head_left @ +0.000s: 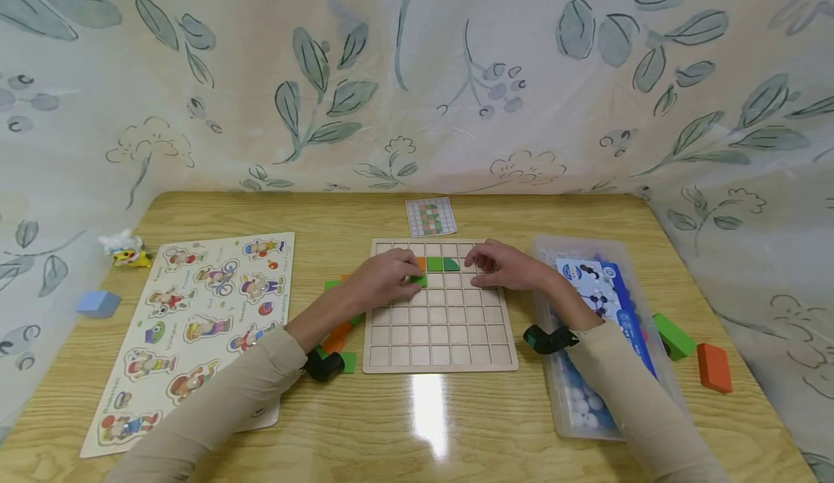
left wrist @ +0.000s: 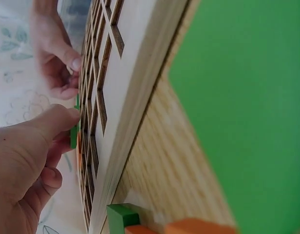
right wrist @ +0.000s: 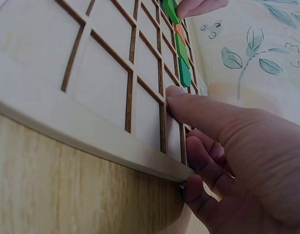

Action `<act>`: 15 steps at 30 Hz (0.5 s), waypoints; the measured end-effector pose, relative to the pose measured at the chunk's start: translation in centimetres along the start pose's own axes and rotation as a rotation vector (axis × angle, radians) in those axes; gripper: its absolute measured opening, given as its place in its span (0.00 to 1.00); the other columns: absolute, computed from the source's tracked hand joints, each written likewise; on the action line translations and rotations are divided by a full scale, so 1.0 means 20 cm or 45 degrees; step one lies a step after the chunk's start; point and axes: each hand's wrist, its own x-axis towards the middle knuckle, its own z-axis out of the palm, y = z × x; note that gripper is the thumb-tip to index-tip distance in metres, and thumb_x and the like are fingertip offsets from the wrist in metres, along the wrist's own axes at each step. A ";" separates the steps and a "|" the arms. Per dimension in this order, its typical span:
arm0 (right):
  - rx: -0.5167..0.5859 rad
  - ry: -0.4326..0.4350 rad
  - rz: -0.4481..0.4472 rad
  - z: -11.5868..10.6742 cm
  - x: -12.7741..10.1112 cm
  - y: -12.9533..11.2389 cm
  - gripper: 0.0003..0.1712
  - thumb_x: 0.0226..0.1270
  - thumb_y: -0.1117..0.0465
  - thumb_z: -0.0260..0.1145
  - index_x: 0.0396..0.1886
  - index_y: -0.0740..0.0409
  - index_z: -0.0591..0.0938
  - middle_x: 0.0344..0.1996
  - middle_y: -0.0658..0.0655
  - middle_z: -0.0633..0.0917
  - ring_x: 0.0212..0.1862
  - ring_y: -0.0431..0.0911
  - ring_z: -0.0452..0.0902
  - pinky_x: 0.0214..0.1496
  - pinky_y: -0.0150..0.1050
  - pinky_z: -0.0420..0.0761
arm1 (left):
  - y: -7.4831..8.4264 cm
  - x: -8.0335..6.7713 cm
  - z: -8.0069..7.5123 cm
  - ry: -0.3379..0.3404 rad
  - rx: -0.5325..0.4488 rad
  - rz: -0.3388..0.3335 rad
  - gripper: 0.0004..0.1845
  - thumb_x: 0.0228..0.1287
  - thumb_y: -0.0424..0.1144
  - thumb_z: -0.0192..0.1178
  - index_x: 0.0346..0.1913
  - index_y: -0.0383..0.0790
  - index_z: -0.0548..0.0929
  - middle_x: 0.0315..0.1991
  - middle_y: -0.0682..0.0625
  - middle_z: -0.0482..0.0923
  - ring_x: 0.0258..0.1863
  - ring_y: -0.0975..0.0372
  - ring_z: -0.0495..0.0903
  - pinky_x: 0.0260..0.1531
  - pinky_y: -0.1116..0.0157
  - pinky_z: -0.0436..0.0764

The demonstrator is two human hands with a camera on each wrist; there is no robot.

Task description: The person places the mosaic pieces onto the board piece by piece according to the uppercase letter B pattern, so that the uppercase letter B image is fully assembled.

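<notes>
A wooden grid board (head_left: pixel 439 368) lies mid-table. At its upper left my left hand (head_left: pixel 387 277) pinches a green tile (left wrist: pixel 73 137) between thumb and fingers, just over the cells. Beside it in the upper row sit an orange tile (head_left: pixel 420 263), a green square tile (head_left: pixel 435 264) and a dark green rounded tile (head_left: pixel 452 264). My right hand (head_left: pixel 500 267) rests on the board's right side, fingers loosely bent and holding nothing. In the right wrist view its thumb (right wrist: pixel 201 107) touches the grid, with the other fingers near the board's edge.
A small printed pattern card (head_left: pixel 431 216) lies behind the board. Loose orange and green tiles (head_left: pixel 350 362) lie left of it, partly under my left arm. A sports picture puzzle (head_left: pixel 215 353) is further left. A clear plastic box (head_left: pixel 554 410) and coloured blocks (head_left: pixel 714 367) stand right.
</notes>
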 end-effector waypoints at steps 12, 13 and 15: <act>-0.001 0.010 0.011 -0.01 0.01 0.00 0.14 0.65 0.60 0.68 0.49 0.56 0.79 0.39 0.56 0.73 0.43 0.47 0.66 0.47 0.40 0.70 | 0.00 0.01 0.00 -0.006 -0.003 0.020 0.09 0.63 0.38 0.64 0.42 0.39 0.89 0.39 0.50 0.82 0.35 0.65 0.74 0.34 0.73 0.76; 0.000 0.008 0.008 0.00 0.01 0.00 0.14 0.65 0.60 0.68 0.49 0.56 0.79 0.39 0.56 0.73 0.43 0.47 0.66 0.46 0.40 0.70 | 0.00 0.00 0.00 -0.011 -0.012 0.015 0.09 0.64 0.38 0.64 0.42 0.39 0.89 0.39 0.50 0.82 0.35 0.65 0.74 0.34 0.72 0.76; 0.005 0.003 0.004 0.00 0.00 0.00 0.14 0.65 0.59 0.68 0.49 0.56 0.79 0.39 0.56 0.73 0.43 0.47 0.66 0.46 0.40 0.70 | 0.00 0.00 0.00 -0.020 -0.025 0.006 0.09 0.64 0.38 0.64 0.42 0.39 0.89 0.40 0.50 0.83 0.36 0.64 0.75 0.35 0.72 0.77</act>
